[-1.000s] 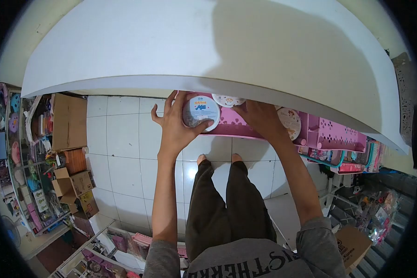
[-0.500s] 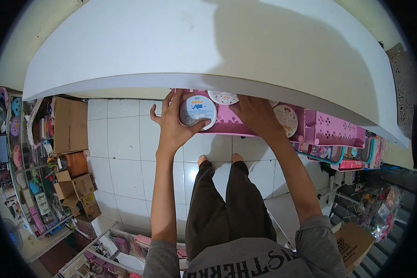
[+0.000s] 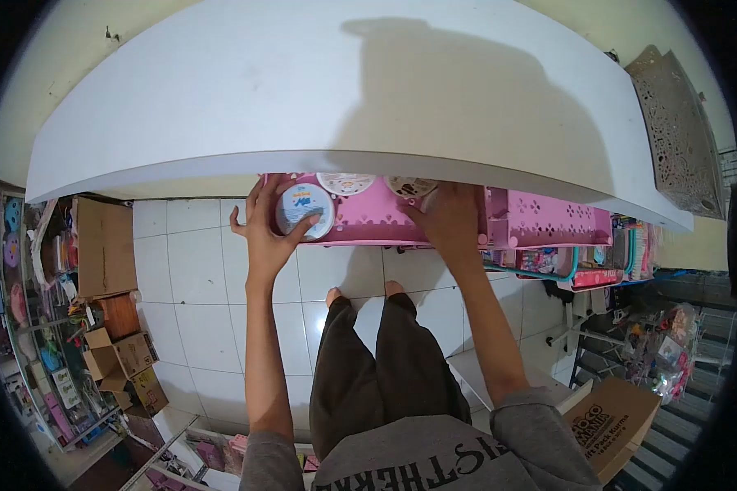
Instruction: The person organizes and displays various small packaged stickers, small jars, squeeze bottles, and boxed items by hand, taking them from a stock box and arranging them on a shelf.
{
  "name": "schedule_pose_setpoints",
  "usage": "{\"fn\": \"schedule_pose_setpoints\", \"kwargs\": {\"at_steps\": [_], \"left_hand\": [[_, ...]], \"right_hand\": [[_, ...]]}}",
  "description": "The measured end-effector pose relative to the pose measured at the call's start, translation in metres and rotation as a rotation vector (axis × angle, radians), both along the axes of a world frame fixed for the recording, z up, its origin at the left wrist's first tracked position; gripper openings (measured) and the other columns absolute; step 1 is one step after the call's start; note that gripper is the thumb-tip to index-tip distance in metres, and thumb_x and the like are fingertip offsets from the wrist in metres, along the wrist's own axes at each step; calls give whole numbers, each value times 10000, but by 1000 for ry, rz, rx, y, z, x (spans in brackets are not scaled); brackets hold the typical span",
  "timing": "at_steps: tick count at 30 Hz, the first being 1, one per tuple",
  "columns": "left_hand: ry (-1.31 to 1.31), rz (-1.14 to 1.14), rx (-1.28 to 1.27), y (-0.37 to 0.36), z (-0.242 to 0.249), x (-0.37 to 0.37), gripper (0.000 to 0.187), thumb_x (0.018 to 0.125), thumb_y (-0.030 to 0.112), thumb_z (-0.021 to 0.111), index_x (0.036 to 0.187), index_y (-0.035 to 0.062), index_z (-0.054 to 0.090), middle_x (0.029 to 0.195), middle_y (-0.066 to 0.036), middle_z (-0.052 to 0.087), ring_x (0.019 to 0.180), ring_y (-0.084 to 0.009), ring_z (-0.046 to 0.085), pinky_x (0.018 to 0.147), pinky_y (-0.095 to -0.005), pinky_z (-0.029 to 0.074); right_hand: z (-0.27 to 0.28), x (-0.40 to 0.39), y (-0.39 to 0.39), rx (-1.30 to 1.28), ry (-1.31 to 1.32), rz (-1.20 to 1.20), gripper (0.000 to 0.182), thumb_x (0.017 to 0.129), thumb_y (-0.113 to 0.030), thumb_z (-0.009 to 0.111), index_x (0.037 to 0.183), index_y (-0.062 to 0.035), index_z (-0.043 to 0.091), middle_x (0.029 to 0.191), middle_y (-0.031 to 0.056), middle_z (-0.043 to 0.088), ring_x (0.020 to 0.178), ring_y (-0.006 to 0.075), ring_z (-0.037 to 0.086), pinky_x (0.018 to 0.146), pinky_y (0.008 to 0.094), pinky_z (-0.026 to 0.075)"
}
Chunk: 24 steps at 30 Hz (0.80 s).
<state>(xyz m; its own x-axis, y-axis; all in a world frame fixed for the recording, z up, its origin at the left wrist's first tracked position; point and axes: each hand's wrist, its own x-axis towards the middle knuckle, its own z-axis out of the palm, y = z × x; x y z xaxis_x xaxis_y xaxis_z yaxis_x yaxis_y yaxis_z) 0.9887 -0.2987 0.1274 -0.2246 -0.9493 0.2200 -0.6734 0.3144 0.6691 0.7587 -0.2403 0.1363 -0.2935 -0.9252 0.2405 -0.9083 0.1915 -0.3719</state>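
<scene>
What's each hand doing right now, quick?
Left hand: closed around the blue-labelled tub.
Right hand: at the pink basket, fingers partly hidden; grip can't be told.

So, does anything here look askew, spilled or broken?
Nothing looks spilled or broken around the pink basket or the round tub at the left hand. The only untidy bits: small cardboard boxes on the left with flaps sticking out, and plastic-wrapped items loosely heaped on the right.

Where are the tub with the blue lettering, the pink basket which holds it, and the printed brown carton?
Tub with blue lettering [image 3: 305,204]: head view, upper middle of its lid.
Pink basket [image 3: 375,204]: head view, a bare part of it.
Brown carton [image 3: 604,427]: head view, its printed side.
</scene>
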Motion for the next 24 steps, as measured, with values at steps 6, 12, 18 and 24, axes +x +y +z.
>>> {"fn": "schedule_pose_setpoints", "kwargs": {"at_steps": [6, 12, 18, 24], "left_hand": [[-18, 2, 27, -2, -1, 0, 671, 616, 282, 702, 1186, 112, 391, 1066, 2, 542, 1054, -136, 428, 926, -429, 46], [30, 91, 43, 4, 4, -3, 612, 619, 308, 695, 1147, 116, 451, 1085, -26, 524, 1119, -168, 352, 917, -457, 48], [-100, 172, -92, 19, 7, -9, 551, 629, 279, 684, 1113, 127, 471, 1126, -32, 488, 1149, -167, 333, 915, -441, 64], [36, 144, -362, 51, 18, -46, 398, 643, 174, 656, 1010, 117, 514, 1060, -8, 519, 1029, -157, 444, 882, -347, 117]], "right_hand": [[7, 4, -10, -14, 38, 24, 401, 585, -226, 689, 874, -1, 526, 852, 169, 521, 793, 308, 520, 670, 383, 457], [-3, -5, -14, -119, 242, 115, 246, 619, -125, 618, 825, -20, 535, 829, 141, 521, 729, 287, 541, 624, 366, 468], [-4, -12, -17, -59, 311, 214, 448, 627, -208, 662, 999, -32, 487, 871, 158, 528, 787, 305, 532, 599, 384, 478], [23, -35, -1, -171, 18, 240, 282, 664, -186, 645, 872, -20, 553, 791, 153, 567, 726, 237, 555, 526, 346, 440]]}}
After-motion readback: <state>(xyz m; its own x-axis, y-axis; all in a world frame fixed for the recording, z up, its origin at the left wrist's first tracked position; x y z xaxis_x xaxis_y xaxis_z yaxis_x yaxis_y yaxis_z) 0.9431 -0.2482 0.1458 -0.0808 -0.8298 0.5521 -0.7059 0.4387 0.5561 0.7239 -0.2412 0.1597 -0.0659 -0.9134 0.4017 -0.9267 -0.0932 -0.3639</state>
